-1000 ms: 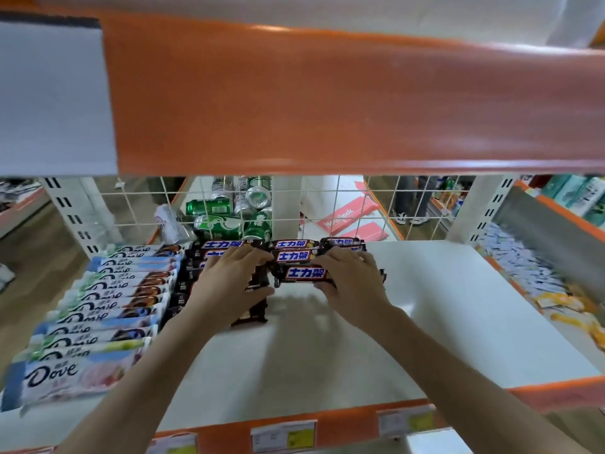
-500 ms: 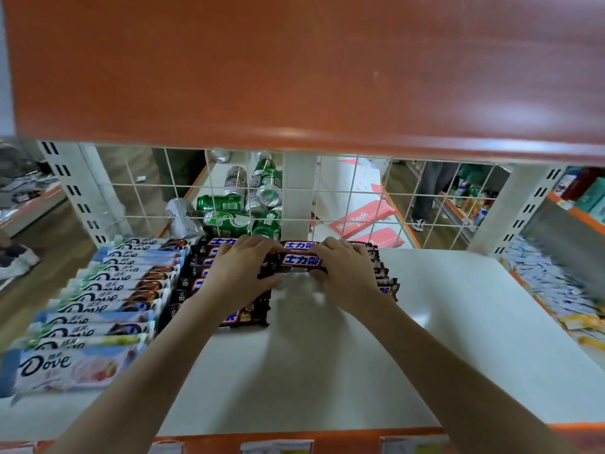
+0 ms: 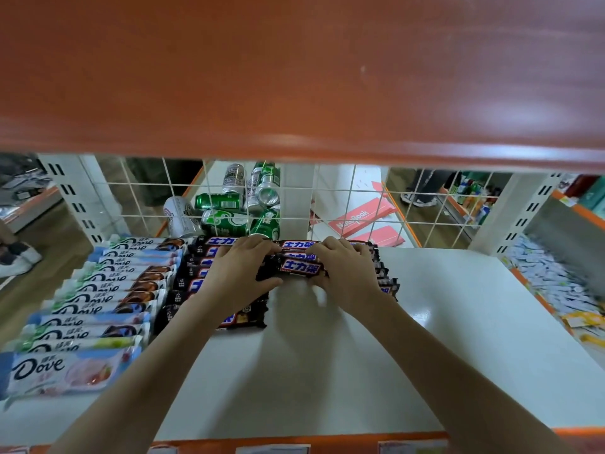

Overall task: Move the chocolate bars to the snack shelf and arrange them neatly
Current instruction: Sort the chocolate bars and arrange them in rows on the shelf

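Both hands bracket one small stack of dark-wrapped chocolate bars (image 3: 299, 262) at the back edge of the white shelf (image 3: 458, 322); the left hand (image 3: 237, 278) has its thumb curled under the stack's near left end and its fingers laid over the top, while the right hand (image 3: 348, 273) curls its fingertips over the right end, so each hand pinches an end; whether the bottom bar has touched down on the board I cannot tell.

The bars look light and fairly stiff along their length, but the glossy wrappers are likely slippery against one another, so a stack held only at the ends could fan or slide; pressing the ends inward and squaring the long sides seems the safer hold, away from the crimped seals.

Just left, touching or nearly so, runs a column of the same bars (image 3: 199, 280) toward the front edge; beyond it a column of pale Dove bars (image 3: 108, 303) fills the left side.

Behind stands a wire grid (image 3: 343, 204) with green cans (image 3: 229, 213) past it, which stops anything pushed back; overhead the orange upper shelf (image 3: 294, 77) hangs low, so lifts must stay shallow; the right half and front middle of the shelf give room.
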`<control>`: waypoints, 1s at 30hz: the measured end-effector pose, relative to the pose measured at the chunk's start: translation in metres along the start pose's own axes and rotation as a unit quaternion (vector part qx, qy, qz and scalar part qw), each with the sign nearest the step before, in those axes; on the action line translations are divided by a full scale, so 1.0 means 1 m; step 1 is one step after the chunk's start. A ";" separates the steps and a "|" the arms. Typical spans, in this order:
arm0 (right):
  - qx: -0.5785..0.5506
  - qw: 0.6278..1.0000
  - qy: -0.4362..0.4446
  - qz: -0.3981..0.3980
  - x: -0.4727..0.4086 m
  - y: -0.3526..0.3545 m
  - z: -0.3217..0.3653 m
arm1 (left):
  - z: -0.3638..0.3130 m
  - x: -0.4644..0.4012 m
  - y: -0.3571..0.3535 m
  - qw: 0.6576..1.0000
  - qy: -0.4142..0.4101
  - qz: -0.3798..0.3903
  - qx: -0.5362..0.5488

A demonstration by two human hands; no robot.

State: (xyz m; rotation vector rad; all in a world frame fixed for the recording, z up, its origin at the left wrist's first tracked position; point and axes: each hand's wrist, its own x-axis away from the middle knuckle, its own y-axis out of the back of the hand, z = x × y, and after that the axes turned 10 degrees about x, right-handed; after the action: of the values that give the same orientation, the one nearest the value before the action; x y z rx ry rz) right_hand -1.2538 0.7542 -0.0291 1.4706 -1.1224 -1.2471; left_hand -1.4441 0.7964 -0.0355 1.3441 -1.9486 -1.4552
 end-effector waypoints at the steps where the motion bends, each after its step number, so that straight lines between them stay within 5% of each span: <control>1: -0.004 1.000 0.000 -0.011 0.002 0.002 0.000 | 0.000 0.002 0.000 1.000 0.000 -0.002 0.000; 6: -0.018 0.998 -0.004 -0.063 0.017 0.008 -0.006 | -0.007 0.013 0.002 1.000 0.004 -0.006 -0.002; 14: 0.023 1.000 0.005 0.021 0.007 -0.003 -0.003 | -0.023 0.036 0.002 0.999 0.012 -0.030 0.016; 30: 0.014 1.000 0.006 0.014 0.006 -0.004 0.001 | -0.023 0.041 0.008 0.999 0.033 -0.036 0.010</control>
State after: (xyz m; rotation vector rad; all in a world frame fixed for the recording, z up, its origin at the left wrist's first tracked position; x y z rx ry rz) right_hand -1.2540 0.7491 -0.0347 1.4778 -1.1528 -1.2054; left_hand -1.4505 0.7496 -0.0293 1.4659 -1.8967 -1.4081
